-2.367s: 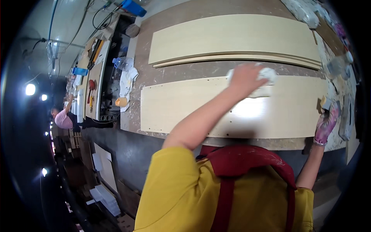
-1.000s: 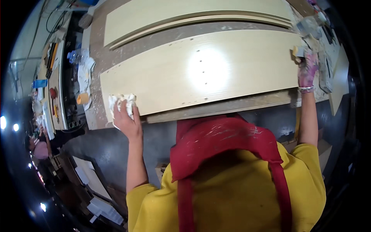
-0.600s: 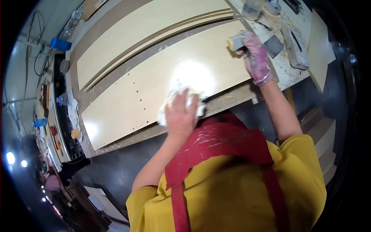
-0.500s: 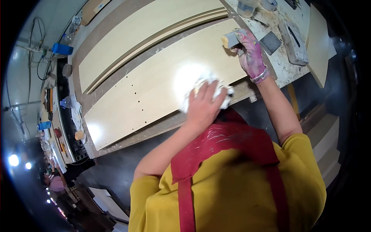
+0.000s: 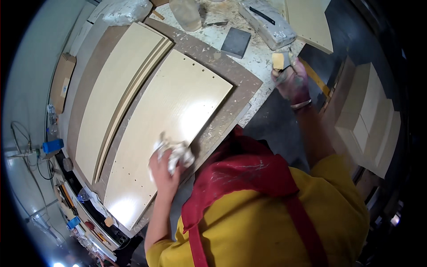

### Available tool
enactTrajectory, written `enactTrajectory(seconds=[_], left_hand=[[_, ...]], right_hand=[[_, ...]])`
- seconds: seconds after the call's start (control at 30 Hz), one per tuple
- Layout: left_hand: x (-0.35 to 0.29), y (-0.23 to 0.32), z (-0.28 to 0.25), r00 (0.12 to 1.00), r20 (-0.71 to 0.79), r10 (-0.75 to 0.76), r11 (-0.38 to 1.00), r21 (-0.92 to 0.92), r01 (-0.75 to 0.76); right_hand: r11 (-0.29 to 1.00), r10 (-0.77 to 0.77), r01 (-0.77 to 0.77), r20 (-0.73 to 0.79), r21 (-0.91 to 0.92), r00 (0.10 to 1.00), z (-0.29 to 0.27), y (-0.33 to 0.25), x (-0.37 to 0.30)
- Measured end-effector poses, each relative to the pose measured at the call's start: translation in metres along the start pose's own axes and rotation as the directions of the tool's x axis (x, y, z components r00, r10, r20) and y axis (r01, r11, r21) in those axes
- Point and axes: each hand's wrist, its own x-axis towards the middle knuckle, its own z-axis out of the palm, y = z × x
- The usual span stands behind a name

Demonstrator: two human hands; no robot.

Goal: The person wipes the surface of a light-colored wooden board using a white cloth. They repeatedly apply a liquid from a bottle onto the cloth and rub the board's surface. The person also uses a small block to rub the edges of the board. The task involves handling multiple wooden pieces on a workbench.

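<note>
My left hand [image 5: 163, 172] is bare and closed on a crumpled white cloth [image 5: 180, 155], which rests on a pale wooden panel [image 5: 153, 120] near its close edge. The panel has small dark holes at both ends and shines under the light. Away to the right, my right hand [image 5: 292, 82] wears a stained pink glove. Its fingers grip a sanding block [image 5: 280, 61], a yellowish foam core with grey abrasive sheet around it. The block is held off the panel, by the corner of the white worktop.
More pale panels [image 5: 120, 84] lie stacked left of the wiped one. On the stained white worktop [image 5: 262, 71] are a grey square pad [image 5: 236, 42], a plastic-wrapped block [image 5: 267, 22] and a translucent container [image 5: 186, 14]. Pale boards [image 5: 371, 118] stand low at right.
My view has turned, so the panels appear rotated. My right hand has moved off the panel to the right with the sanding block. The left hand still presses the cloth to the panel.
</note>
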Motion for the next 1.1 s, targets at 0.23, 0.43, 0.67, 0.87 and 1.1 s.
enactTrajectory(seconds=[0.23,0.43,0.67,0.87,1.1], left_hand=[[0.193,0.109,0.051,0.652,0.223,0.725,0.670,-0.007,-0.742],[0.249,0.129,0.081,0.551,0.408,0.728,0.600,0.008,-0.800],[0.298,0.119,0.026,0.943,0.258,0.209,0.775,-0.632,0.001],[0.244,0.083,0.045,0.562,0.315,0.765,0.582,0.033,-0.812],[0.275,0.119,0.043,0.930,0.203,0.306,0.937,-0.237,-0.257]], right_hand=[[0.998,-0.005,0.004,-0.011,-0.065,1.000,-0.032,0.026,-0.014],[0.984,-0.106,0.093,-0.083,-0.151,0.991,-0.034,0.002,-0.033],[0.991,-0.117,0.130,-0.236,0.037,0.965,-0.032,-0.029,-0.046],[0.993,-0.059,0.041,-0.175,-0.107,0.983,-0.052,-0.002,-0.044],[0.989,0.070,-0.102,-0.266,-0.110,0.962,-0.017,0.013,-0.030]])
